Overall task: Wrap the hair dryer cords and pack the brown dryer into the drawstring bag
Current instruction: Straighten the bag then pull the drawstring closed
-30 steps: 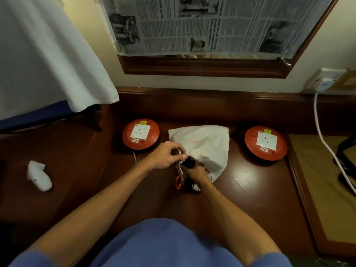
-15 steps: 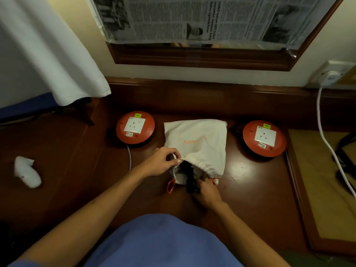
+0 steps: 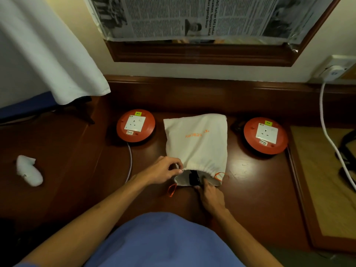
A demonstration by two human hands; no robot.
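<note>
Two hands at bag mouth: left hand (image 3: pixel 163 171) pinches drawstring bag (image 3: pixel 196 143) rim, 12 o'clock; right hand (image 3: pixel 211 195) fingers push dark dryer (image 3: pixel 193 178) inside. Keep rim lifted, seat dryer fully.

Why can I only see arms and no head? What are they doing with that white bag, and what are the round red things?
The camera sits on the person's head and looks down, so you see just arms and a blue shirt. The left hand pinches the edge of the white drawstring bag to hold its mouth open. The right hand is at the opening, pushing in a dark thing, probably the hair dryer, though little of it shows. The bag lies on a brown wooden table. The two round red things, one to its left and one to its right, are discs with a plug socket on top. A small white object lies far left.
</note>
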